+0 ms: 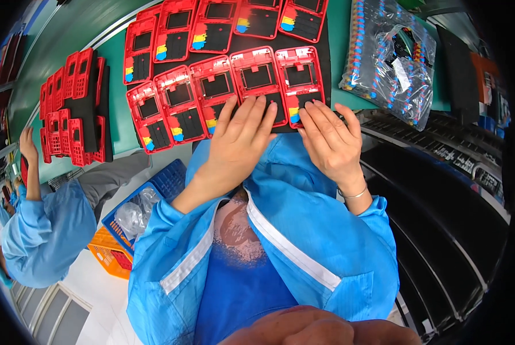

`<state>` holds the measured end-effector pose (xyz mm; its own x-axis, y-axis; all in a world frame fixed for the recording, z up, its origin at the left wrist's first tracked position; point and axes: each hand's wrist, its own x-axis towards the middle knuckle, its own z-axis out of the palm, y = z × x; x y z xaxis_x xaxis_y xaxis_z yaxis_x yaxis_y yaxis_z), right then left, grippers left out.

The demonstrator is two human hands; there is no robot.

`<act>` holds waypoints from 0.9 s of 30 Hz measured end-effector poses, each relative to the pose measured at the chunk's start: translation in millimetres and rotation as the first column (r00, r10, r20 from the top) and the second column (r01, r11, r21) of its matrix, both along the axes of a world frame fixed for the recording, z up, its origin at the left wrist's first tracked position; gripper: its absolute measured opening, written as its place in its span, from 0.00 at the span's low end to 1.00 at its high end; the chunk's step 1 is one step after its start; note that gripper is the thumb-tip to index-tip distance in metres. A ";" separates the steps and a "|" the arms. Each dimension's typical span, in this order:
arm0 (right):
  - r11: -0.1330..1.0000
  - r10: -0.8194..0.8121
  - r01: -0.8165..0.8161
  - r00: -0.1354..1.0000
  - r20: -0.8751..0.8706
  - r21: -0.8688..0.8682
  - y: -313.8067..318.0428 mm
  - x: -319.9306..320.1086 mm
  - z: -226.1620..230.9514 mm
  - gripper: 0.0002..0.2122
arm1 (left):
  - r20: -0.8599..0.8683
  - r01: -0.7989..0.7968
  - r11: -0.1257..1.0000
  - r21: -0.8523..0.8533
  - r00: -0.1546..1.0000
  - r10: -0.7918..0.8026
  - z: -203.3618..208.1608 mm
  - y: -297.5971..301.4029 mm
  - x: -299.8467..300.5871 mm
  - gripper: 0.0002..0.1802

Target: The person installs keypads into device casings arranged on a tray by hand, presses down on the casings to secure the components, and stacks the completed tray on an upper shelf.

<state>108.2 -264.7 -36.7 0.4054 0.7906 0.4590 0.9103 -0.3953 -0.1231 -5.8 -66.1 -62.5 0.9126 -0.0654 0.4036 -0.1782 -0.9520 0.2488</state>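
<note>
Red plastic housings, shaped like handheld phone shells with a rectangular window, lie in two rows on a black foam mat (324,47). Each has yellow, blue and red coloured pieces at its lower left. My left hand (240,135) lies palm down, fingers stretched over the lower part of the near-row housing (256,56) second from the right. My right hand (333,138) rests its fingertips on the lower edge of the rightmost near-row housing (297,56), its thumb hidden and its little finger apart. Neither hand grips anything.
On the green bench (115,57), a clear plastic bag (378,63) of coloured parts lies at the right. More red housings (82,75) stand at the left, near a co-worker's hand (27,144). A blue crate (171,178) and an orange crate (104,247) are below.
</note>
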 end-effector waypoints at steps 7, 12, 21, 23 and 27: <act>0.997 0.059 -0.060 0.998 0.028 0.043 16.8 -3.6 1.2 0.18 | -0.026 -0.027 0.985 0.168 0.999 0.032 -4.2 -8.3 -5.4 0.32; 0.997 0.067 -0.066 0.997 0.026 -0.030 35.3 -16.1 -8.0 0.18 | -0.024 0.037 0.998 0.058 0.999 -0.036 -8.6 8.4 -28.1 0.30; 0.985 0.167 -0.169 0.985 0.051 0.039 59.1 -19.9 9.2 0.17 | -0.050 -0.269 0.963 -0.011 0.962 0.269 2.9 74.1 -79.3 0.34; 0.951 0.307 -0.307 0.952 0.010 0.027 80.1 -28.8 11.2 0.18 | -0.096 -0.273 0.956 0.111 0.954 0.283 5.0 69.4 -79.6 0.37; 0.945 0.325 -0.325 0.946 0.002 -0.043 95.9 -37.1 -11.7 0.20 | -0.039 -0.269 0.948 0.168 0.959 0.279 -5.1 66.8 -77.7 0.34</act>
<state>71.1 -168.9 -48.3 0.1196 0.8973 0.4250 0.9911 -0.0826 -0.1045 -83.4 0.8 -67.6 0.9272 0.1320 0.3505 0.1063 -0.9901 0.0918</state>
